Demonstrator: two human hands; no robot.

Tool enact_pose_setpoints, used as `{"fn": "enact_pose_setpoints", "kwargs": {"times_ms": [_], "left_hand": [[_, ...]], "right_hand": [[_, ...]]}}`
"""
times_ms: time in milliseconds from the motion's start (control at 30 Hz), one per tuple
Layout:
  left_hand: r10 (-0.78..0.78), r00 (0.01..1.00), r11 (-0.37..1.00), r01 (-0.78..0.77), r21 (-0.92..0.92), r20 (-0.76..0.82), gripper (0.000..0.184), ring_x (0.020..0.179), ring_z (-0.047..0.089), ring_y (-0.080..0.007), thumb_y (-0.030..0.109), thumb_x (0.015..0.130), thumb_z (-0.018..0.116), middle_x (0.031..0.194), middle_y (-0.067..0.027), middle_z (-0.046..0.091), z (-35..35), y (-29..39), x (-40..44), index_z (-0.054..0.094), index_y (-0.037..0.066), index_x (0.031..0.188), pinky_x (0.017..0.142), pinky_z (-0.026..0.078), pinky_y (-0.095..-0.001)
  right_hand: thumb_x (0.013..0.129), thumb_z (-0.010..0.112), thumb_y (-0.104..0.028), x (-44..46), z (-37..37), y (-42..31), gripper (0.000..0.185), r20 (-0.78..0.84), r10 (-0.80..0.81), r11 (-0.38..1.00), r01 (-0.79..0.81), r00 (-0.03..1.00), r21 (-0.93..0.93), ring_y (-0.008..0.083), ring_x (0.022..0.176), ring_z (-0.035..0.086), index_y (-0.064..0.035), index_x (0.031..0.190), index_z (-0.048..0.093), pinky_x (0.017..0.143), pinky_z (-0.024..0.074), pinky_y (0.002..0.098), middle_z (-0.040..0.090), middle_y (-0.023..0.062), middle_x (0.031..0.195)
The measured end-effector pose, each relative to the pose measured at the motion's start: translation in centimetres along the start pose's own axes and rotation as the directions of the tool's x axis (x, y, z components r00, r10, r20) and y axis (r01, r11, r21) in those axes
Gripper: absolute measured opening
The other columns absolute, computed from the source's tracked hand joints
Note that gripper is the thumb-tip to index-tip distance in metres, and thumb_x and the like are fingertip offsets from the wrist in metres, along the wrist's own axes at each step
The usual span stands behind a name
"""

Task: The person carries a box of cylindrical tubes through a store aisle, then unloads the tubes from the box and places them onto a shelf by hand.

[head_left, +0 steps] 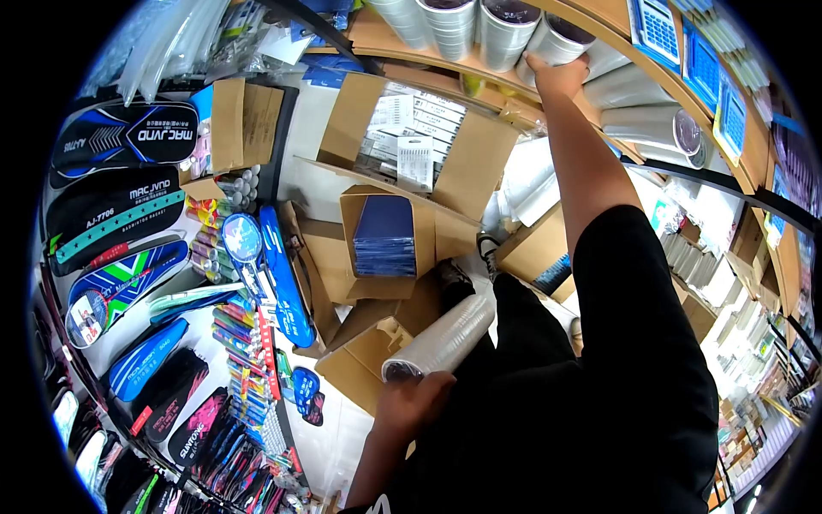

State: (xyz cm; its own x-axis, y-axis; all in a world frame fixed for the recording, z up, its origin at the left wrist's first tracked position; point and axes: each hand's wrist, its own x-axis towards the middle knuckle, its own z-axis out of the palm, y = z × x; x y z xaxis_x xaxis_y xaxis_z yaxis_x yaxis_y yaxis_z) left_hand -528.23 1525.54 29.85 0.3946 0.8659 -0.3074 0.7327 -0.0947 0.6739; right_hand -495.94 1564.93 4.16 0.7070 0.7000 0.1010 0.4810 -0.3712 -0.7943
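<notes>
My left hand (413, 403) is closed round the end of a long stack of pale cups (449, 336) in clear plastic wrap. This stack slants over my legs, above an open cardboard box (364, 355). My right arm reaches up to a wooden shelf (381, 38). There my right hand (561, 77) grips the lower part of another wrapped stack of cups (552, 44), which is still among its neighbours. Similar stacks (507, 34) stand to its left, and more stacks (646, 128) lie to its right.
Open boxes on the floor hold small packaged goods (414, 163) and dark blue flat items (384, 236). Racket bags (124, 135) and badminton rackets (244, 244) line the left side. Blue-packed calculators (658, 30) hang along the upper right shelf. My shoes (488, 250) are close to the boxes.
</notes>
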Motion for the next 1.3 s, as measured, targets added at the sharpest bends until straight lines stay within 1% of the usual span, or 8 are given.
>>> {"fn": "enact_pose_setpoints", "kwargs": {"times_ms": [300, 733, 800, 867, 933, 1000, 1133, 1300], "left_hand": [[0.016, 0.999, 0.999, -0.015, 0.028, -0.044, 0.011, 0.048, 0.061, -0.0255, 0.015, 0.081, 0.074, 0.057, -0.0081, 0.059, -0.5, -1.3, -0.1, 0.066, 0.016, 0.089, 0.046, 0.049, -0.0388], [0.170, 0.985, 0.970, -0.172, 0.170, 0.025, 0.010, 0.054, 0.063, -0.0266, 0.017, 0.081, 0.075, 0.063, -0.0080, 0.063, -2.4, 1.2, 3.6, 0.066, 0.015, 0.085, 0.050, 0.049, -0.0396], [0.201, 0.975, 0.946, -0.219, 0.241, 0.097, 0.008, 0.063, 0.064, -0.0301, 0.015, 0.081, 0.069, 0.063, -0.0099, 0.061, -3.3, 3.8, 6.0, 0.068, 0.015, 0.089, 0.056, 0.051, -0.0433], [0.229, 0.962, 0.926, -0.262, 0.273, 0.147, 0.009, 0.066, 0.065, -0.0280, 0.014, 0.081, 0.065, 0.067, -0.0085, 0.062, -3.5, 5.4, 8.5, 0.067, 0.015, 0.090, 0.058, 0.051, -0.0421], [0.422, 0.885, 0.831, -0.465, 0.306, 0.197, 0.011, 0.069, 0.065, -0.0272, 0.012, 0.081, 0.061, 0.068, -0.0079, 0.062, -2.9, 6.7, 11.2, 0.066, 0.014, 0.090, 0.064, 0.050, -0.0392], [0.587, 0.789, 0.744, -0.614, 0.263, 0.181, 0.007, 0.074, 0.066, -0.0261, 0.016, 0.080, 0.065, 0.072, -0.0067, 0.064, -1.9, 8.2, 14.2, 0.066, 0.017, 0.087, 0.070, 0.050, -0.0394], [0.693, 0.702, 0.658, -0.708, 0.255, 0.162, 0.018, 0.093, 0.063, -0.0238, 0.015, 0.081, 0.061, 0.089, -0.0048, 0.066, -0.6, 12.0, 18.2, 0.065, 0.014, 0.099, 0.081, 0.047, -0.0372], [0.548, 0.834, 0.813, -0.516, 0.270, -0.058, 0.036, 0.124, 0.051, -0.0322, 0.016, 0.079, 0.073, 0.137, -0.0143, 0.054, -0.2, 13.0, 16.6, 0.065, 0.015, 0.114, 0.098, 0.043, -0.0430]], "right_hand": [[0.061, 0.095, -0.031, 0.7, -1.4, -1.0, 0.103, 0.208, 0.422, 0.899, -0.377, 0.883, -0.222, 0.0324, 0.091, 0.068, 0.0148, 0.125, 0.028, 0.081, 0.0577, 0.0382, 0.061, 0.0252, 0.107], [0.075, 0.084, -0.016, -5.4, -11.3, 1.8, 0.067, 0.634, 0.203, 0.897, -0.401, 0.746, 0.185, 0.0205, 0.090, 0.064, -0.0011, 0.127, 0.043, 0.072, 0.0575, 0.0341, 0.058, 0.0130, 0.113], [0.079, 0.076, -0.007, -8.7, -16.2, 2.6, 0.061, 0.790, -0.251, 0.957, 0.022, 0.559, 0.288, 0.0212, 0.105, 0.059, -0.0095, 0.132, 0.046, 0.087, 0.0534, 0.0334, 0.056, 0.0052, 0.125], [0.062, 0.088, -0.017, -12.2, -23.5, -3.5, 0.098, 0.993, 0.004, 1.000, -0.008, 0.115, -0.004, 0.0323, 0.130, 0.045, -0.0104, 0.146, 0.038, 0.105, 0.0424, 0.0439, 0.045, 0.0160, 0.142], [0.058, 0.089, -0.018, -16.9, -25.3, -1.7, 0.106, 0.920, -0.393, 0.903, 0.188, 0.000, 0.386, 0.0385, 0.133, 0.042, -0.0119, 0.149, 0.035, 0.109, 0.0387, 0.0446, 0.043, 0.0161, 0.144], [0.059, 0.088, -0.018, -19.7, -27.5, -3.4, 0.098, 0.910, -0.398, 0.894, 0.273, 0.121, 0.354, 0.0396, 0.128, 0.047, -0.0099, 0.144, 0.041, 0.106, 0.0407, 0.0412, 0.047, 0.0180, 0.142], [0.070, 0.079, -0.019, -17.6, -28.7, -4.5, 0.069, 0.895, -0.271, 0.903, -0.229, 0.354, 0.364, 0.0326, 0.113, 0.060, -0.0053, 0.132, 0.052, 0.097, 0.0462, 0.0374, 0.062, 0.0155, 0.121], [0.065, 0.086, -0.020, -12.7, -23.7, 1.0, 0.067, 0.326, -0.350, 0.854, 0.156, 0.878, 0.496, 0.0252, 0.107, 0.063, -0.0033, 0.123, 0.057, 0.093, 0.0488, 0.0361, 0.065, 0.0130, 0.116]]}}
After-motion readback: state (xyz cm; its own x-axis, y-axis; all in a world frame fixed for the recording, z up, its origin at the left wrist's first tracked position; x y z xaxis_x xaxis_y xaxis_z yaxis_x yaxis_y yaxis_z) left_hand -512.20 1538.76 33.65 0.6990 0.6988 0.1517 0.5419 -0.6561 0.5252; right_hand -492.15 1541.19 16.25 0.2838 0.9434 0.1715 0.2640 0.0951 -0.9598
